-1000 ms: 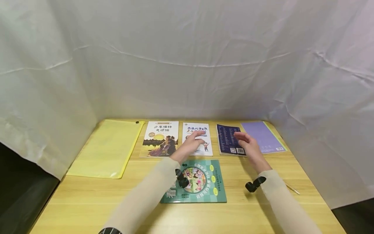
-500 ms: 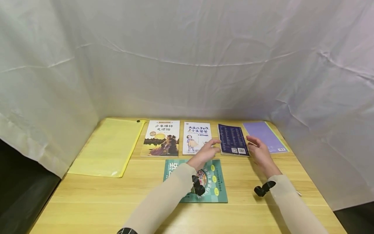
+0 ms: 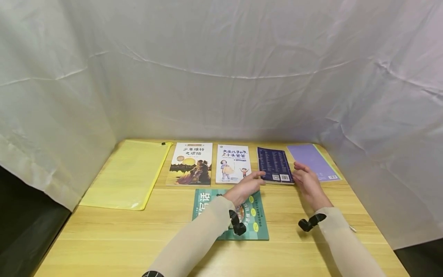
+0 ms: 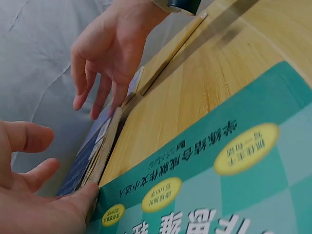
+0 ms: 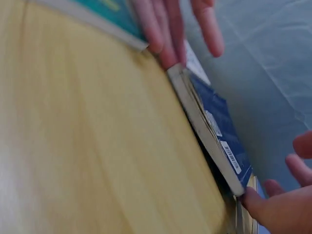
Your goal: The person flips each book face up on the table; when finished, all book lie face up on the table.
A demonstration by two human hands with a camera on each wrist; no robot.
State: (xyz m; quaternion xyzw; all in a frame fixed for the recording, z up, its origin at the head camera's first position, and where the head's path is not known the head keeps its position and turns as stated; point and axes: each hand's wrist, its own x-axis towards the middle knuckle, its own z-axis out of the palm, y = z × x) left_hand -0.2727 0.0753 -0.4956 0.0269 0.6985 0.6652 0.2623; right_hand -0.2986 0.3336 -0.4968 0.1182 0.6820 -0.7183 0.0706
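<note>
A dark blue book [image 3: 275, 165] lies back cover up in the back row, its barcode near the front edge. My left hand [image 3: 246, 188] reaches over the green book [image 3: 257, 217], and its fingertips touch the blue book's near left corner. At the near right corner, the fingers of my right hand [image 3: 308, 184] rest against the book's side. In the right wrist view, the blue book [image 5: 214, 117] sits between the fingertips of both hands, its page edges showing. Neither hand curls round it. My left forearm hides part of the green book.
Left of the blue book are a white picture book [image 3: 233, 163], a book with a sunset cover [image 3: 190, 163] and a yellow zip folder [image 3: 121, 175]. A purple notebook [image 3: 313, 161] lies to its right. A thin stick [image 3: 352, 229] shows beside the right sleeve. Pale cloth [image 3: 221, 77] surrounds the table.
My left hand has moved right and nearer, from above the white book to the blue book's corner. My right hand has shifted from over the blue book to its right side.
</note>
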